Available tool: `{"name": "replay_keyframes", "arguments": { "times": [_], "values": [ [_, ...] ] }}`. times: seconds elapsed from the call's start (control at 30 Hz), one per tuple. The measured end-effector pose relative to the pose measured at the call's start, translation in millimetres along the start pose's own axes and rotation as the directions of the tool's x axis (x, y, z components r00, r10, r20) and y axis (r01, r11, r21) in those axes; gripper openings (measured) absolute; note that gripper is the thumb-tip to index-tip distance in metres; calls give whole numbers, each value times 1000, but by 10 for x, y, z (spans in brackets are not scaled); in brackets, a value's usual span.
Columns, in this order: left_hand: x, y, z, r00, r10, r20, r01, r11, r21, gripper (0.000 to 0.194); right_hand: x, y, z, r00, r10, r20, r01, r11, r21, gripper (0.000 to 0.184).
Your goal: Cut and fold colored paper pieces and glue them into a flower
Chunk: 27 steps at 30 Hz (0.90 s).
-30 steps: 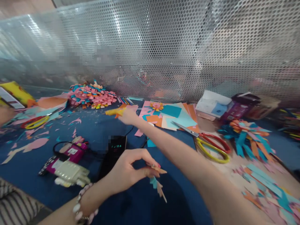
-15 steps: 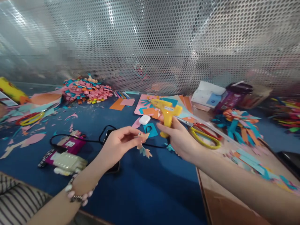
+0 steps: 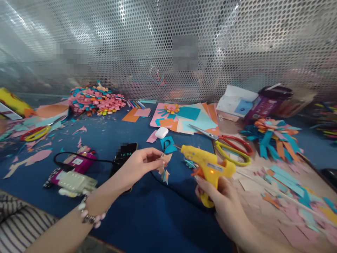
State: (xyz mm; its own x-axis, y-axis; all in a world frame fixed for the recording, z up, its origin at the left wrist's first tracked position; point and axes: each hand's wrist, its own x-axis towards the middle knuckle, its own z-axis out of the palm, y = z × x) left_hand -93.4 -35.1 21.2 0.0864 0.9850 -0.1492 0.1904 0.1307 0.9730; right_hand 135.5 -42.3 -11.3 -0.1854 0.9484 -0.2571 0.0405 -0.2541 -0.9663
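My right hand (image 3: 223, 200) grips a yellow hot glue gun (image 3: 202, 160) by its handle, with a small orange light glowing on its side. The metal nozzle points left, a little above and apart from my left hand (image 3: 143, 167). Between the thumb and fingertips of that left hand is a small cut paper piece (image 3: 164, 172), peach and light blue with pointed tips. Beneath the nozzle lies a blue paper square (image 3: 168, 146) with a dark loop on it. A white earbud case (image 3: 161, 132) rests just behind.
Red-and-yellow scissors (image 3: 234, 146) lie at the right near a paper-strip flower (image 3: 273, 137). A phone (image 3: 126, 154) and a purple wallet (image 3: 79, 163) with a power bank (image 3: 77, 182) sit at left. Behind are a pile of paper pieces (image 3: 96, 100) and a perforated metal panel (image 3: 147, 45).
The glue gun in my right hand has moved right and toward me, its nozzle now near the held paper. My left hand has shifted slightly right, uncovering more of the phone.
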Motion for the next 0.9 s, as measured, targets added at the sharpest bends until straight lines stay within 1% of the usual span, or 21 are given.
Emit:
{"name": "replay_keyframes", "arguments": {
  "times": [0.07,0.13,0.23,0.4,0.47,0.6,0.7,0.8,0.9],
  "values": [
    [3,-13,12,1000,6,-10,-6,1000,-16,26,-41,15,-9,1000,-29,-10,29,999,-38,48],
    [6,-31,24,1000,6,-25,-6,999,-33,27,-81,18,-23,999,-44,-24,42,995,-91,48],
    [4,-52,43,999,-15,-32,12,996,-84,28,-112,17,-36,1000,-24,0,24,989,-145,47],
    [-13,-56,76,999,-26,-24,23,992,-125,25,-95,-31,-9,1000,10,12,-9,994,-110,44],
    [-16,-52,85,1000,-12,-24,9,992,-125,24,-92,-62,7,999,28,47,-23,995,-102,44],
    [-19,-46,94,996,14,-90,-25,993,-118,27,-110,-78,25,994,45,104,-38,997,-61,46],
    [-26,-46,98,993,12,-115,-24,994,-105,27,-120,-50,33,993,64,100,-60,997,-41,48],
    [-34,-50,102,988,35,-151,-50,994,-99,23,-110,-29,47,989,105,99,-102,994,-39,52],
    [-43,-47,103,988,56,-143,-69,994,-89,21,-95,-29,57,988,124,87,-121,992,-48,51]
  ]
}}
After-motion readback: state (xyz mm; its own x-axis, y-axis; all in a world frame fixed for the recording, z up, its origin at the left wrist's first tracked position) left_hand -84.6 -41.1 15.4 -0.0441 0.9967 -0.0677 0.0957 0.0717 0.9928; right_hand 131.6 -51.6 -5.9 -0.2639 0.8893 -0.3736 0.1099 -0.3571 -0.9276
